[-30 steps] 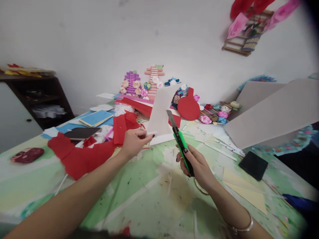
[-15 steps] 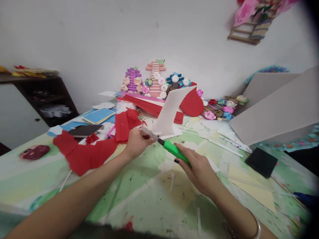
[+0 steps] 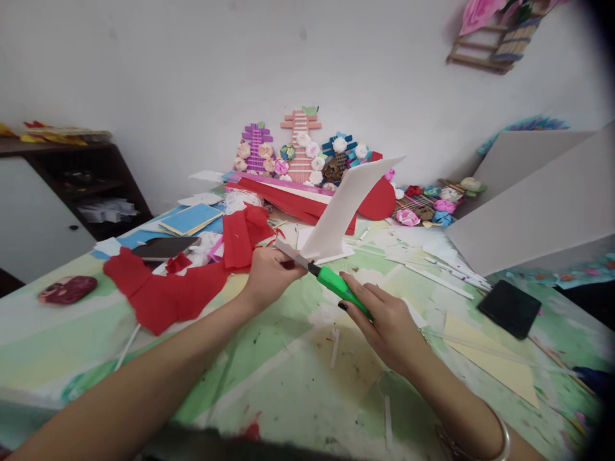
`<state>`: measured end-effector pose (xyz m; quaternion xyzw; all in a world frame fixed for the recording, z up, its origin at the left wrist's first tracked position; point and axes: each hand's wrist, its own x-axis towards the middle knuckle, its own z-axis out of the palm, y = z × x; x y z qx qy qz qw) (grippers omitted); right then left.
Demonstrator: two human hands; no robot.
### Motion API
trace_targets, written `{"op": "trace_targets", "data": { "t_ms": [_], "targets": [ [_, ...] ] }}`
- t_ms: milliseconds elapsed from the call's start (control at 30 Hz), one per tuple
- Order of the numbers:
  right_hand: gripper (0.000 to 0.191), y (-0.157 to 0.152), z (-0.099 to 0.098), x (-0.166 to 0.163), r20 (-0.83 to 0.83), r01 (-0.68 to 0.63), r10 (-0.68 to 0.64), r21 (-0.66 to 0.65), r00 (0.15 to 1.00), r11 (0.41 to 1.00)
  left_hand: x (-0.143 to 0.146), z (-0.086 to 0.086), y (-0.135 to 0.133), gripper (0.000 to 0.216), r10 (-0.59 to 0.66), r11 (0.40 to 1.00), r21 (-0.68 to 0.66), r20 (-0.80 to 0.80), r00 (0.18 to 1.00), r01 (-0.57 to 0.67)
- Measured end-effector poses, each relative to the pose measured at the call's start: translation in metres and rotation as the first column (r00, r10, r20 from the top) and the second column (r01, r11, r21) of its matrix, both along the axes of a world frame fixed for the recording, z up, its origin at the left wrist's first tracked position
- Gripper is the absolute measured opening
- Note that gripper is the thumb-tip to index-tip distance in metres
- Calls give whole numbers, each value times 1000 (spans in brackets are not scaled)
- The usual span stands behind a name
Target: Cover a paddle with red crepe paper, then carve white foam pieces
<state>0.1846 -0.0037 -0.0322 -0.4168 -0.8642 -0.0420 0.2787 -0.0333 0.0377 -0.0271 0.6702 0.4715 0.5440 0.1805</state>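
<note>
My right hand (image 3: pixel 389 326) is wrapped round the green handle of a utility knife (image 3: pixel 339 288), its long blade pointing up and left. My left hand (image 3: pixel 271 272) is closed on the near edge of a white sheet of paper (image 3: pixel 343 202), which rises and curves away to the right. The blade lies at the paper's lower edge, just over the left fingers; whether it touches the paper, I cannot tell. Part of the paper's bottom is hidden behind the knife and the left hand. Under it lies more white paper (image 3: pixel 336 251).
Red crepe paper (image 3: pixel 177 301) lies left, near a dark red object (image 3: pixel 67 290) and a blue notebook (image 3: pixel 191 219). Flower-decorated stick crafts (image 3: pixel 300 150) stand against the wall. On the right are white strips (image 3: pixel 439 280), a black square object (image 3: pixel 509 308), yellow paper (image 3: pixel 494 358) and a large grey-white board (image 3: pixel 509 198).
The top of the white paper has swung a little to the right. Both hands and the knife have shifted slightly right, while the view has moved a little; both grips are unchanged.
</note>
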Motion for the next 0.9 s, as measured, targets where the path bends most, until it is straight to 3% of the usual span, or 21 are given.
{"op": "trace_targets", "data": {
  "t_ms": [433, 900],
  "targets": [
    [44, -1, 0, -2, -11, 20, -20, 33, 1000, 999, 1, 1, -1, 20, 52, 996, 81, -100, 994, -44],
    [43, -3, -1, -2, 7, 21, -21, 59, 1000, 998, 0, 1, -3, 11, 27, 999, 50, -90, 996, -22]
  ]
}}
